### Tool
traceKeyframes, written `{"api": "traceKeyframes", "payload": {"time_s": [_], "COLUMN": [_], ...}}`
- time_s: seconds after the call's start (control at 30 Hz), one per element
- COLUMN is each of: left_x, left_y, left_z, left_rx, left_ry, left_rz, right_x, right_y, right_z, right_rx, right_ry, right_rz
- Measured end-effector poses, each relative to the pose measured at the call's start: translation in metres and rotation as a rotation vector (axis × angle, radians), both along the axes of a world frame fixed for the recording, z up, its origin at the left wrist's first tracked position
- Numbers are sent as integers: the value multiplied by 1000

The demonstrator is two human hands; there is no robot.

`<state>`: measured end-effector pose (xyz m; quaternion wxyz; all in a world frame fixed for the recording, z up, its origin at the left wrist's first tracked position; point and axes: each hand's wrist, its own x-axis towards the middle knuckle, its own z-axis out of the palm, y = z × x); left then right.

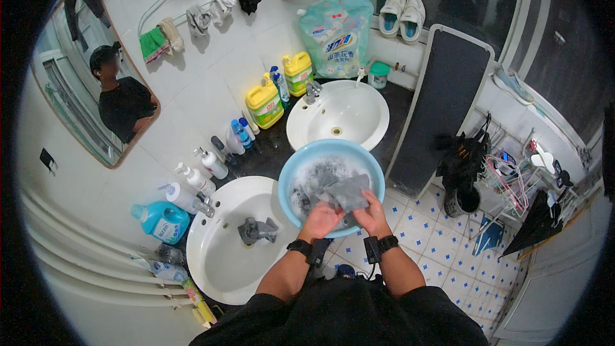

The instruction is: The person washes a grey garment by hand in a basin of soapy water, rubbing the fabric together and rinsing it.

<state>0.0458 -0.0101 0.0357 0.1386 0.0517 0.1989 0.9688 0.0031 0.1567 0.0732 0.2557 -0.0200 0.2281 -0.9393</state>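
Note:
A light blue basin [378, 165] of foamy water stands between the two sinks, near my body. Dark wet fabric [325, 168] lies among the suds [318, 186] in it. Over the basin I hold up a wet grey cloth garment [348, 192], too bunched to tell its kind. My left hand [322, 219] is closed on its lower left part, while my right hand [373, 213] grips its right side. Another crumpled grey cloth [257, 230] rests in the left sink [211, 275], near the drain.
Soap bottles [210, 164] and yellow jugs [264, 105] line the wall side of the dark counter. The far sink [369, 99] sits behind the basin. At right stand a tall dark board [435, 102] and a cluttered rack [506, 182]. Small garments [198, 19] hang above.

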Motion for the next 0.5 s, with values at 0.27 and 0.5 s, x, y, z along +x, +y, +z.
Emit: {"api": "traceKeyframes", "payload": {"time_s": [0.27, 0.5], "left_x": [0, -3], "left_y": [11, -6], "left_z": [14, -24], "left_rx": [108, 235], "left_ry": [-354, -462], "left_rz": [66, 30], "right_x": [-4, 3], "right_y": [0, 9], "right_z": [-18, 14], "right_rx": [156, 239], "right_ry": [-32, -165], "right_rz": [-49, 128]}}
